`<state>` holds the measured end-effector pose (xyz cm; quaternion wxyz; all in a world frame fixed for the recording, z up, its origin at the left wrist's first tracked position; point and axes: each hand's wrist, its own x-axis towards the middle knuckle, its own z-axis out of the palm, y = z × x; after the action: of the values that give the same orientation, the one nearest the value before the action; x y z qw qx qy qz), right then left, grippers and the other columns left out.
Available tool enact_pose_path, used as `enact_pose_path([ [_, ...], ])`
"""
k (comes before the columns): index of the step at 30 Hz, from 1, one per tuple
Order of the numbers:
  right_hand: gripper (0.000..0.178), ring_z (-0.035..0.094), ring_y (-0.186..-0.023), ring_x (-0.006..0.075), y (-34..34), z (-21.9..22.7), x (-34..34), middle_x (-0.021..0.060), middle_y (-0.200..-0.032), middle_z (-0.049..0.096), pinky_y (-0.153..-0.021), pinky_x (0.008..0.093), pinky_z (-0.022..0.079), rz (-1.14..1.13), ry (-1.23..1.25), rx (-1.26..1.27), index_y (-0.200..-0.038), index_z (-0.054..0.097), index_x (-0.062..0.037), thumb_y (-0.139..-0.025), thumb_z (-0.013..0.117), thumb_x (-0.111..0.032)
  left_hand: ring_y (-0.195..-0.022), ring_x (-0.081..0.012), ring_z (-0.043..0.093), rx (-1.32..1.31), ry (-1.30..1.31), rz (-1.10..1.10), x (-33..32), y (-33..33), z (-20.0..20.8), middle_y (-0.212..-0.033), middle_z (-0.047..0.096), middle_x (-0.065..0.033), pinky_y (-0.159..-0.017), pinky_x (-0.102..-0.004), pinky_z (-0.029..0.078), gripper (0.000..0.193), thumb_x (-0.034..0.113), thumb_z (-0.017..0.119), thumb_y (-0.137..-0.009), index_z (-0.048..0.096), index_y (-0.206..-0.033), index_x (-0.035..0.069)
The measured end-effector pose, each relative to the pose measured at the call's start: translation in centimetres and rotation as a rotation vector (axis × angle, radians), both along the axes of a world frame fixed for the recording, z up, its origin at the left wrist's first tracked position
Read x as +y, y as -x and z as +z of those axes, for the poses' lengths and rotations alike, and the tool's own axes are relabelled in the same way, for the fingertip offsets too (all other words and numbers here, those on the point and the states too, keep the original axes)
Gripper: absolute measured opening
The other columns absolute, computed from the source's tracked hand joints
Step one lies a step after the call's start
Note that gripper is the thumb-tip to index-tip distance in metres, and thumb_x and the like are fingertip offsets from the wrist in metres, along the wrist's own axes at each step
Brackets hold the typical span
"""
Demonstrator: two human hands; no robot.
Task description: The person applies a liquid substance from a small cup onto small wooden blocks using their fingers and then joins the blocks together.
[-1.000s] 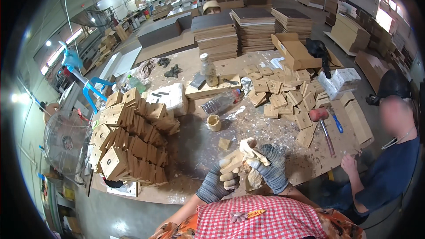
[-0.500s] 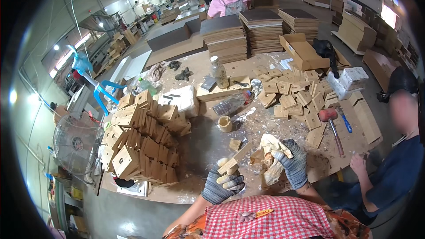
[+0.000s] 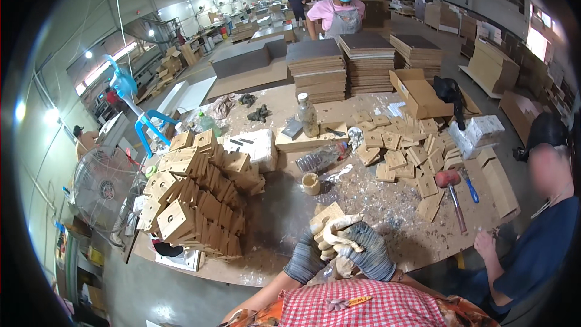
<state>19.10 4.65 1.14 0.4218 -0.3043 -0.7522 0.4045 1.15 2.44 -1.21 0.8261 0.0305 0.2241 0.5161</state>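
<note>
My left hand (image 3: 307,258), in a grey knit glove with pale fingers, is closed around a small flat wooden block (image 3: 330,212). My right hand (image 3: 370,251), gloved alike, is closed on a crumpled beige rag (image 3: 346,267) and pressed up against the block. The two hands meet over the near edge of the table, and their fingers partly hide both block and rag. A small tub (image 3: 310,184) of tan paste stands just beyond them.
Stacked wooden blocks (image 3: 200,200) rise on the left; loose blocks (image 3: 396,159) lie heaped at right. A red mallet (image 3: 448,178), a blue-handled tool (image 3: 471,188), a plastic bottle (image 3: 321,156) and a glass bottle (image 3: 307,115) rest on the table. A co-worker (image 3: 532,230) is close at right.
My hands were apart, the left with the block and the right with the rag spread out. Now they have come together, rag hand against the block. The view has tilted up slightly.
</note>
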Motion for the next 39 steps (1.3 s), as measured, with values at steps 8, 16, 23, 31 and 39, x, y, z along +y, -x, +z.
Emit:
enact_pose_path([
  [8,0.017,0.062,-0.085,0.0182,-4.3,-1.9,2.5,0.0075,-0.088,0.064,-0.078,0.0304,0.049,-0.394,0.183,0.033,-0.095,0.064,-0.0035,-0.079,0.067,-0.010,-0.057,-0.0084,0.052,0.774,-0.178,0.213,-1.3,1.9,0.7,-0.072,0.062,-0.0027,-0.053,-0.0229,0.041,0.031,0.038,0.058,-0.089,0.061,-0.092,0.007],
  [16,0.020,0.062,-0.083,0.0204,-4.5,-4.1,2.7,0.0108,-0.089,0.063,-0.076,0.0327,0.048,-0.430,0.107,-0.023,-0.097,0.063,-0.0023,-0.079,0.066,-0.011,-0.057,-0.0070,0.052,1.207,-0.311,0.175,-1.7,1.2,1.9,-0.061,0.059,-0.0022,-0.055,-0.0239,0.043,0.042,0.042,0.065,-0.086,0.065,-0.075,0.001],
  [23,0.015,0.060,-0.081,0.0203,-4.7,-3.7,3.1,0.0102,-0.088,0.061,-0.075,0.0321,0.047,-0.460,0.138,0.050,-0.091,0.062,-0.0012,-0.079,0.066,-0.010,-0.057,-0.0070,0.051,1.396,-0.346,-0.002,-1.8,1.0,1.5,-0.064,0.060,-0.0010,-0.055,-0.0241,0.043,0.038,0.038,0.069,-0.084,0.067,-0.082,0.001],
  [31,0.019,0.061,-0.087,0.0191,-3.3,-2.1,2.6,0.0084,-0.095,0.062,-0.081,0.0304,0.048,-0.477,0.013,0.109,-0.098,0.064,-0.0008,-0.079,0.064,-0.006,-0.054,-0.0068,0.050,1.257,-0.246,-0.032,-1.8,0.5,1.2,-0.059,0.057,-0.0013,-0.051,-0.0241,0.041,0.038,0.038,0.069,-0.084,0.066,-0.078,0.000],
  [39,0.025,0.060,-0.088,0.0207,-3.7,-5.6,3.8,0.0099,-0.096,0.060,-0.081,0.0319,0.048,-0.523,-0.065,0.042,-0.105,0.064,-0.0019,-0.081,0.063,-0.008,-0.054,-0.0072,0.048,1.350,-0.288,-0.116,-1.6,1.4,-0.1,-0.058,0.055,-0.0005,-0.050,-0.0246,0.040,0.043,0.042,0.065,-0.086,0.068,-0.078,0.000],
])
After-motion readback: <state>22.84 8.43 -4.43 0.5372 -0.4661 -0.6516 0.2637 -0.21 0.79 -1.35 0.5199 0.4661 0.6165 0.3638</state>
